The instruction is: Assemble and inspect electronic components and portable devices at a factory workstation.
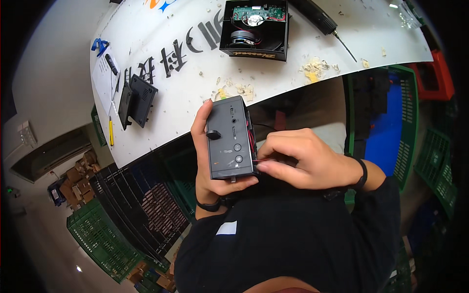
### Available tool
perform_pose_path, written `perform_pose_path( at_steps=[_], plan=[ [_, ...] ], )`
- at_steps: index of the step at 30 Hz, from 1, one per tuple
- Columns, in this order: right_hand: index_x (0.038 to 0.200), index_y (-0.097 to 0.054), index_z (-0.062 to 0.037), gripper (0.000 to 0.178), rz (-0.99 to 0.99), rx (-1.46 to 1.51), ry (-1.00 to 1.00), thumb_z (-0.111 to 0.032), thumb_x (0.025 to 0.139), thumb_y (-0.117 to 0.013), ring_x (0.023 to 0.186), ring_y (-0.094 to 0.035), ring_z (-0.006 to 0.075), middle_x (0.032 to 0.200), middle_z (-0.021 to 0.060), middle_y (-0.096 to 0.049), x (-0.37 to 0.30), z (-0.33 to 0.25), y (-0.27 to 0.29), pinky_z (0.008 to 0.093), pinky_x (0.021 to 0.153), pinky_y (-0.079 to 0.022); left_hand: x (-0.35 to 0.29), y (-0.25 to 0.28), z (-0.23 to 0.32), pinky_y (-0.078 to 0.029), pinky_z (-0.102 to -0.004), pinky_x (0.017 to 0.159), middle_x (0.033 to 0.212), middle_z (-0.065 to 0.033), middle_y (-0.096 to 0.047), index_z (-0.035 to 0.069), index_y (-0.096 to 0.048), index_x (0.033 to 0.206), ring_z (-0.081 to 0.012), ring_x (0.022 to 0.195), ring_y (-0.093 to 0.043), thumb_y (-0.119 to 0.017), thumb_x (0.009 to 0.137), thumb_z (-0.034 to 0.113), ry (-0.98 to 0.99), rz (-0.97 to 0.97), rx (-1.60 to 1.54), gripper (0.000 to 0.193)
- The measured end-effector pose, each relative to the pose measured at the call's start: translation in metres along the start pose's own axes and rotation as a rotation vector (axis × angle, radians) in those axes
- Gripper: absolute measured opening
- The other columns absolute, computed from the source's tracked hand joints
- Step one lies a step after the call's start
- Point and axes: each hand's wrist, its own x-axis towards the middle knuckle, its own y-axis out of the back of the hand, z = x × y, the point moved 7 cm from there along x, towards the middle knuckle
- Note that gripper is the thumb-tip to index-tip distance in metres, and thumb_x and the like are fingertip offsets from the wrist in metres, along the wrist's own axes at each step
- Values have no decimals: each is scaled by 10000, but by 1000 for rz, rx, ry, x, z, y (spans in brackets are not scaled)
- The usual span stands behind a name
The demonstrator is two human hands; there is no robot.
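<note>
My left hand (202, 146) grips a black box-shaped speaker housing (225, 158), fingers wrapped round its left side and bottom. Ports, two round buttons and a knob show on the face turned up to me. Red wires (251, 139) run along its open right side. There my right hand (303, 158) pinches a thin red wire between thumb and forefinger. On the table beyond stands a second open speaker housing (254, 52), with a green circuit board (256, 13) and a round speaker driver (243, 38) inside.
Two black plastic panels (141, 100) lie on the white table (185, 105) at left, near a yellow pen (111, 132). An electric screwdriver (317, 18) points its bit toward the front edge. Glue scraps (315, 68) lie about. Green crates (105, 239) stand on the floor; a blue-lined crate (388, 127) is at right.
</note>
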Motion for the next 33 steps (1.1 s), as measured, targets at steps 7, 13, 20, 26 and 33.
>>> perform_pose_path(
  at_steps=[7, 13, 20, 26, 33],
  plan=[
    [922, -656, 5, 162, 121, -607, 397, -66, 808, -748, 619, -576, 234, 735, 76, -523, 1, -30, 2, 352, 496, -447, 2, 0, -1, -434, -392, 1072, 1414, -189, -445, -10, -105, 1609, -255, 1245, -529, -986, 558, 193, 17, -16, 125, 1386],
    [947, -660, 50, 261, -102, -621, 612, -26, 704, -721, 540, -537, 211, 701, 67, -461, 6, -38, -8, 354, 427, -422, 1, -2, 8, -428, -375, 1068, 1415, -179, -440, -7, -139, 1604, -256, 1258, -518, -959, 551, 168, 195, -37, -5, 1346],
    [972, -676, 58, 222, -137, -669, 718, -7, 766, -730, 523, -567, 214, 738, 106, -605, 13, -113, 22, 324, 434, -440, -1, 4, 51, -428, -357, 1074, 1405, -167, -475, 4, -212, 1589, -258, 1240, -537, -914, 596, 252, 257, -48, -55, 1241],
    [998, -731, 17, 141, 382, -996, 707, 50, 861, -727, 644, -628, 136, 817, 115, -716, 38, -230, 115, 276, 574, -496, -5, 120, 43, -411, -487, 1165, 1428, -239, -512, 1, -248, 1577, -377, 1324, -541, -660, 851, 461, -76, 251, -336, 953],
    [989, -776, 19, 202, 230, 23, 674, -164, 911, -739, 703, -688, 157, 789, 93, -756, 202, -279, 452, 322, 681, -555, 40, 112, -21, -447, -489, 1131, 1501, -276, -485, 4, -333, 1570, -389, 1376, -515, -473, 1040, 523, 175, 347, -882, 755]
  ],
)
